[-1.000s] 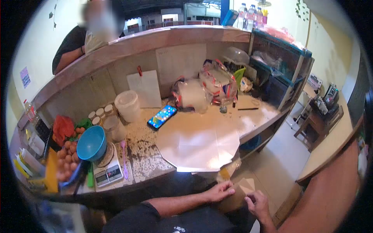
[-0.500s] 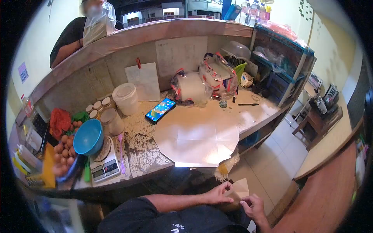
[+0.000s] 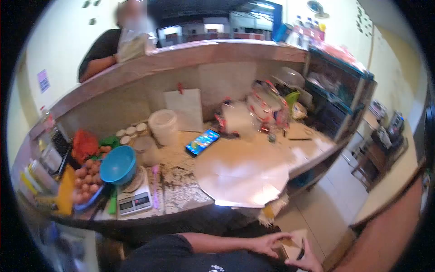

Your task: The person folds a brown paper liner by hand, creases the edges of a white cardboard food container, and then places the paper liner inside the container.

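Low at the right of the view, in front of my body, both hands are around a small, partly folded cardboard box (image 3: pixel 293 250), pale outside with a brownish inner face. My left hand (image 3: pixel 268 245) grips its left side, fingers curved along the upper edge. On the opposite side my right hand (image 3: pixel 310 260) has its thumb and fingers closed on the card. The box's underside is hidden, and motion blurs the detail. Just beyond the hands, large flat cardboard sheets (image 3: pixel 240 179) lie on the worktable, slightly over its front edge.
A lit phone (image 3: pixel 202 143) lies behind the sheets. To the left are a kitchen scale (image 3: pixel 136 204), a blue bowl (image 3: pixel 118 165), several eggs (image 3: pixel 86 183) and a white tub (image 3: pixel 163 127). Plastic-wrapped packs (image 3: pixel 240 115) stand at the back. A person (image 3: pixel 102 52) stands behind the counter ledge.
My hands have shifted slightly right and down, and the card between them now looks more box-shaped. The head view has tilted, so the table appears lower and further right.
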`<move>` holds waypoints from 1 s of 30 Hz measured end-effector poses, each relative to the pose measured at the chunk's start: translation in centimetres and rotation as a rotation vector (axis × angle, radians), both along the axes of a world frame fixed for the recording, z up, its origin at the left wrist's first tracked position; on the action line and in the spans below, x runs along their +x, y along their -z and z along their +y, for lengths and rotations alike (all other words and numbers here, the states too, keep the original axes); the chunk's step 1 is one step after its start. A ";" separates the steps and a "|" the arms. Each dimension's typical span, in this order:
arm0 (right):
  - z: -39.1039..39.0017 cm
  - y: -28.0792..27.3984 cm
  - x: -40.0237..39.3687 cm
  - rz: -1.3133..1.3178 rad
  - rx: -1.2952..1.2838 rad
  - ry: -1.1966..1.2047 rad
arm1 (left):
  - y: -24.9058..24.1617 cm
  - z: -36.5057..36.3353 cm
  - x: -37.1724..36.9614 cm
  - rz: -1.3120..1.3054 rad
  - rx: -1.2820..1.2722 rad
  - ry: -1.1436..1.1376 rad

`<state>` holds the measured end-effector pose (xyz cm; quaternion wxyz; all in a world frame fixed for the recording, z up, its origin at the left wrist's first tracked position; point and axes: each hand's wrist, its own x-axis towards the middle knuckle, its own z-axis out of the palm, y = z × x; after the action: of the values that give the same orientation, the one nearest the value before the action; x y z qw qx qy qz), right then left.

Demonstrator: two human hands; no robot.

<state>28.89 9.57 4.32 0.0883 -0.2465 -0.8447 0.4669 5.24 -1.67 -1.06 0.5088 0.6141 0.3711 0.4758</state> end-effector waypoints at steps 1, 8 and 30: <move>0.0 -0.2 -0.6 0.021 0.005 -0.038 | 0.0 0.3 0.3 -0.022 -0.023 0.069; 0.9 5.4 0.9 0.220 -0.654 -0.136 | -2.7 2.4 1.2 -0.141 -0.016 0.159; 5.4 -4.7 9.7 0.328 0.105 0.366 | -11.6 2.4 -1.0 -0.571 -0.133 -0.348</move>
<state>38.56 14.93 9.05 0.3201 -0.3114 -0.7834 0.4323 4.24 0.73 10.51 0.5422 0.3489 0.3432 0.6831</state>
